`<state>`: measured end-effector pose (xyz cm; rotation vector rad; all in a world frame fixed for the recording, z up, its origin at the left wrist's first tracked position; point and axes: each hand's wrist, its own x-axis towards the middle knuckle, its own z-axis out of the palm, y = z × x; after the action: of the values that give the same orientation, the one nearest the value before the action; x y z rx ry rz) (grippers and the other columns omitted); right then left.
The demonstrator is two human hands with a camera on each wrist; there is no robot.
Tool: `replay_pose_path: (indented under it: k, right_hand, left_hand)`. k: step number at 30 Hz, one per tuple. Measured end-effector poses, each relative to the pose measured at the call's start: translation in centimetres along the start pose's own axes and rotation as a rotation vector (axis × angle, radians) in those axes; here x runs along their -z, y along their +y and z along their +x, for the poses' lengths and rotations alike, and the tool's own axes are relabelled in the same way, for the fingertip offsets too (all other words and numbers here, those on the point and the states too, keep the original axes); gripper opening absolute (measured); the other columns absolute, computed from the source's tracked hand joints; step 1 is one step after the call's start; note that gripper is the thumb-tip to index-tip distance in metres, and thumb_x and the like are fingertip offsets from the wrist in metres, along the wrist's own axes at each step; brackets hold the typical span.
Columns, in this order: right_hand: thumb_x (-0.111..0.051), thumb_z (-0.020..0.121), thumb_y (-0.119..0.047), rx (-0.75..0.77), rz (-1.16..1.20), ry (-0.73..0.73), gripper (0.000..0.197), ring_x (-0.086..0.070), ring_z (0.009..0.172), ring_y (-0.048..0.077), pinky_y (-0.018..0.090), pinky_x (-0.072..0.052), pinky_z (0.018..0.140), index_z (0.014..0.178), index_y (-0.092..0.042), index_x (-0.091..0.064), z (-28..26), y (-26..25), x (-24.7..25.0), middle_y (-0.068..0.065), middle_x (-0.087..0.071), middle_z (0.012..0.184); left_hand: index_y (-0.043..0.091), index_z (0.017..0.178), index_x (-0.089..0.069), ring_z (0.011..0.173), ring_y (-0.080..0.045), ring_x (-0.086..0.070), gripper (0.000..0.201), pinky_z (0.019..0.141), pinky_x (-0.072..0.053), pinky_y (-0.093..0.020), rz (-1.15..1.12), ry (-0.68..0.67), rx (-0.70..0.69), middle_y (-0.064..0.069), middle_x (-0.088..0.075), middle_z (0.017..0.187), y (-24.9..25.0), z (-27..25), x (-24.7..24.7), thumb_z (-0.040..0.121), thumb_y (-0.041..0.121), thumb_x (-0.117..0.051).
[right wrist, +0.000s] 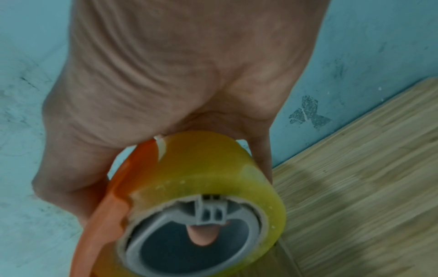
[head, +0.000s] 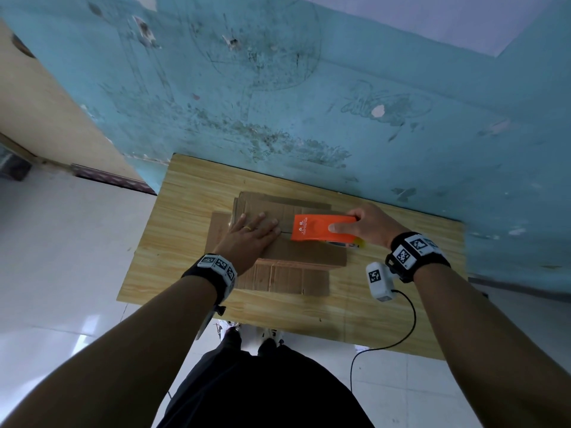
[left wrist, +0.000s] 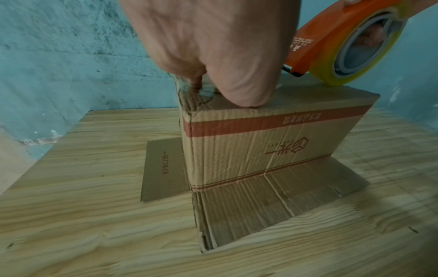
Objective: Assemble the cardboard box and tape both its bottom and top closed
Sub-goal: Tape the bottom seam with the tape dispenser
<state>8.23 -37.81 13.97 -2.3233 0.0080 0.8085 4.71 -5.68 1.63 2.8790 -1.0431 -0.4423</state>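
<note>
A brown cardboard box [head: 304, 253] [left wrist: 260, 142] stands on the wooden table [head: 191, 193], its lower flaps splayed flat on the tabletop. My left hand [head: 250, 234] [left wrist: 213, 56] lies flat on the box's top with straight fingers, pressing down near the left end of the centre seam, where clear tape shows. My right hand [head: 361, 227] [right wrist: 166, 84] grips an orange tape dispenser [head: 321, 227] [left wrist: 331, 37] [right wrist: 106, 215] holding a yellowish tape roll [left wrist: 360, 48] [right wrist: 213, 172]. The dispenser rests on the box's top towards its right end, just right of my left fingertips.
A blue scuffed wall [head: 309, 103] runs directly behind the table. Bare tabletop [left wrist: 83, 196] lies to the front and left of the box. A black cable [head: 398, 329] hangs from my right wrist camera over the table's near edge. White floor tiles [head: 61, 242] lie to the left.
</note>
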Motion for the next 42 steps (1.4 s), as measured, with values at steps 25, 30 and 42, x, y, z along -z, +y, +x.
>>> replay_pose_path:
  k: [25, 30, 42]
  right_hand:
    - [-0.080, 0.086, -0.060, -0.088, -0.180, 0.104, 0.045, -0.064, 0.045, 0.008, 0.023, -0.046, 0.052, 0.075, -0.016, -0.075, 0.1, 1.0, 0.4, -0.002, -0.069, 0.057]
    - [-0.078, 0.086, -0.061, -0.100, -0.200, 0.103, 0.049, -0.075, 0.060, 0.023, 0.032, -0.056, 0.061, 0.081, -0.012, -0.078, 0.0, 1.0, 0.1, 0.004, -0.075, 0.064]
    - [-0.076, 0.085, -0.063, -0.101, -0.214, 0.114, 0.051, -0.077, 0.062, 0.022, 0.047, -0.066, 0.073, 0.085, -0.012, -0.078, 0.6, 0.6, -0.6, 0.004, -0.077, 0.067]
  left_hand:
    - [0.019, 0.153, -0.034, 0.144, -0.044, -0.041, 0.068, 0.115, -0.033, -0.072, 0.149, -0.035, 0.054, -0.012, -0.037, 0.156, 3.0, 1.0, 2.8, 0.094, 0.021, -0.066]
    - [0.008, 0.151, -0.041, 0.136, -0.036, -0.048, 0.059, 0.116, -0.040, -0.054, 0.241, -0.015, -0.072, -0.017, -0.044, 0.152, 3.7, 1.8, 3.5, 0.097, 0.023, -0.061]
    - [0.005, 0.167, -0.006, 0.161, -0.038, -0.014, 0.069, 0.130, -0.020, -0.053, 0.129, -0.093, -0.104, -0.018, -0.004, 0.175, 5.3, 3.3, 3.5, 0.108, 0.018, -0.039]
